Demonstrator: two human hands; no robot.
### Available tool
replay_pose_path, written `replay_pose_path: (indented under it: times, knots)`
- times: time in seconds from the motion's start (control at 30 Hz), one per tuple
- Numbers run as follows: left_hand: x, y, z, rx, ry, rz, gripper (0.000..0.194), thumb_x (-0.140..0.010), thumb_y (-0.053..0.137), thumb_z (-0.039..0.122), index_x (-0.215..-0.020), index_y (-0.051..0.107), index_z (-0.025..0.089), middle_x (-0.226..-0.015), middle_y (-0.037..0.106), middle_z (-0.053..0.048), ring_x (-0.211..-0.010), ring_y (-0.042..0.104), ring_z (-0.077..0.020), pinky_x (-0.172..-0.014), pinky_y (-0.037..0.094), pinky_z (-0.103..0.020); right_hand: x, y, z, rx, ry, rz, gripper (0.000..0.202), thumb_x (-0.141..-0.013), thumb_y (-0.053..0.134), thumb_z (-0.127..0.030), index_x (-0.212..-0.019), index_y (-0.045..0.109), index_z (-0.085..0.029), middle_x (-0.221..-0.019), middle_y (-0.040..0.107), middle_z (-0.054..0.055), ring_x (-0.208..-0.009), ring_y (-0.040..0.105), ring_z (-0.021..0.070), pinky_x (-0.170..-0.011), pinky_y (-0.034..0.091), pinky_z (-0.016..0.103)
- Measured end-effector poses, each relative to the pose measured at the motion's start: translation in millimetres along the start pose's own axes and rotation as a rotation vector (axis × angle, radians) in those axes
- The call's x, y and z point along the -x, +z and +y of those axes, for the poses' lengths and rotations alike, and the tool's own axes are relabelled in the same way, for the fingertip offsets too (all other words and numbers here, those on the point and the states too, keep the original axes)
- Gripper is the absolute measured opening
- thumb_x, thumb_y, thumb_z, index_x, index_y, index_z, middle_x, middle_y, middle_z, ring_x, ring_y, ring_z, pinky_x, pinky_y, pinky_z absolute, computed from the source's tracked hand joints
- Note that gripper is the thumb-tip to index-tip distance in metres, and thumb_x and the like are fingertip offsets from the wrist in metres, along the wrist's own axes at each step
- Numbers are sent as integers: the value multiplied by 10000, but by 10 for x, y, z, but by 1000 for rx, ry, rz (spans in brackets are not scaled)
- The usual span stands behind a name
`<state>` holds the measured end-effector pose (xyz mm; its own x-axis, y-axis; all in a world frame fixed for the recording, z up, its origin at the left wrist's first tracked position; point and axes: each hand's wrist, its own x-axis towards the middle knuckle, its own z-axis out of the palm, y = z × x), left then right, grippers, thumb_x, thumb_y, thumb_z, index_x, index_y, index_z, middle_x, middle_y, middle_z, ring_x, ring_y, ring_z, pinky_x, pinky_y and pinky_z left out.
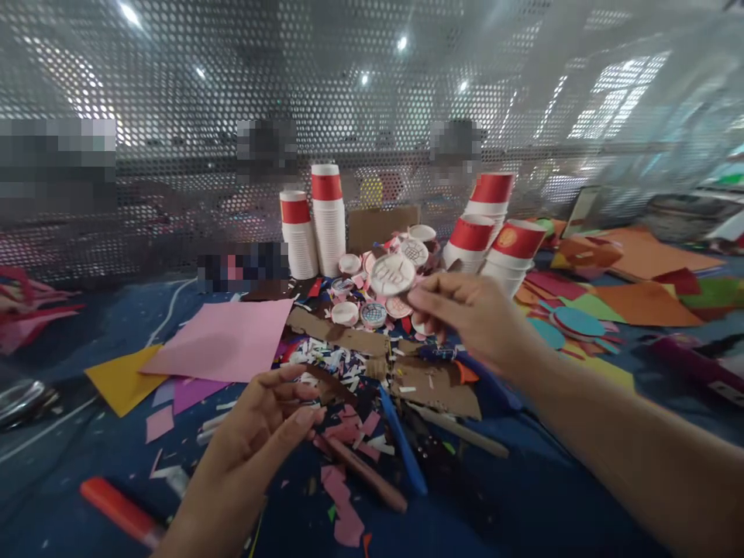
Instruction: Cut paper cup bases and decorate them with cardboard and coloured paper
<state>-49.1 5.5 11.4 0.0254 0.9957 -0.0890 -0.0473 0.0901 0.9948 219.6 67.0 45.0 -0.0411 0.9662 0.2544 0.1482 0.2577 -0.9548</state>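
Between the thumb and fingers of my right hand [459, 310] is a round white paper disc [393, 274] with dark lines drawn on it. It is held up over a pile of similar small discs, among them a blue-patterned disc [373, 314] and a plain pale disc [345, 313]. My left hand [261, 434] hovers lower on the left, thumb and fingers apart, with nothing visible gripped. Just beyond its fingertips lies a dark brown strip [334, 385] among paper scraps. A blue pen-like tool [402, 442] and a pinkish-brown stick [366, 474] lie to its right.
Red-and-white paper cups stand in stacks at back left [330, 232] and back right [517, 244]. A pink sheet [224, 337] lies at left, coloured paper [648, 302] at right. Torn cardboard [435, 387] is in the middle, a red marker [119, 508] at front left. A perforated screen [372, 101] rises behind.
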Motion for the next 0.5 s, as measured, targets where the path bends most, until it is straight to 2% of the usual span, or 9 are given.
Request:
replay_pose_path:
  times: [0.13, 0.23, 0.37, 0.5]
  knots:
    - [-13, -14, 0, -44, 26, -8, 469, -799, 827, 424, -1192, 654, 235, -1029, 726, -65, -915, 678, -210, -792, 572, -283, -415, -221, 72, 64, 4, 326, 223, -904, 693, -324, -740, 665, -174, -680, 671, 31, -509, 553, 96, -438, 429, 243]
    - [-13, -15, 1, -89, 44, -7, 427, -821, 803, 421, -1185, 659, 250, -1013, 728, -59, -863, 683, -206, -783, 579, -301, -491, -307, 204, 112, 73, 364, 198, -940, 622, -300, -787, 666, -182, -695, 674, 38, -489, 544, 103, -422, 407, 249]
    - [-18, -23, -4, -145, 66, -8, 361, -832, 785, 397, -1148, 673, 263, -959, 734, -47, -802, 689, -207, -751, 585, -318, -197, -389, 283, 243, 125, 321, 230, -953, 596, -311, -775, 672, -187, -711, 692, 56, -506, 556, 114, -447, 411, 257]
    - [-51, -91, -14, -236, 67, -63, 307, -831, 784, 433, -1075, 704, 266, -896, 747, -43, -780, 692, -201, -734, 584, -299, 221, -627, 216, 455, 161, 245, 180, -859, 733, -309, -724, 703, -193, -697, 707, 62, -536, 570, 125, -513, 428, 275]
